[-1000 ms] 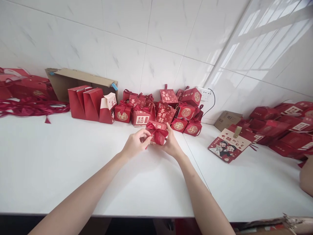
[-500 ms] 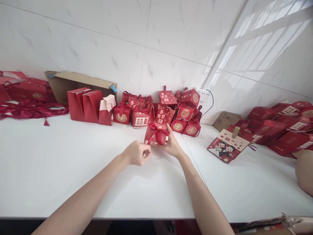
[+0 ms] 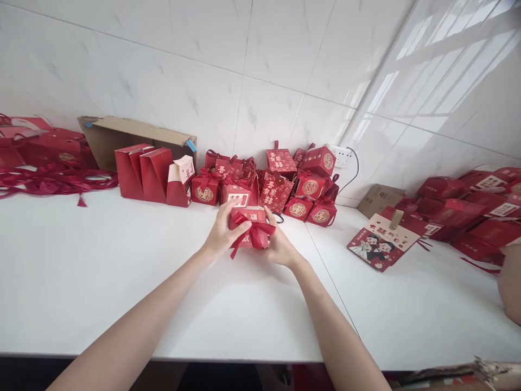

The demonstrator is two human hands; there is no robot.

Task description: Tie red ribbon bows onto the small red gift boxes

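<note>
A small red gift box (image 3: 246, 233) tied with a dark red ribbon bow (image 3: 253, 234) is held between both of my hands just above the white table (image 3: 122, 271). My left hand (image 3: 222, 231) wraps the box's left side, fingers curled over its top edge. On the right, my right hand (image 3: 278, 244) grips the box with the thumb up against the bow. Right behind it lies a pile of finished red boxes (image 3: 285, 184) against the tiled wall.
Folded red bags (image 3: 142, 171) and a flat cardboard box (image 3: 134, 133) stand at the back left, beside loose red ribbons (image 3: 49, 182). Flat red cartons (image 3: 468, 212) and an illustrated box (image 3: 380, 244) lie at the right. Another person's arm (image 3: 510, 282) shows at the right edge.
My left hand, which had let go and dropped to the table, has come back up and grips the box again. The box has shifted slightly left and toward me.
</note>
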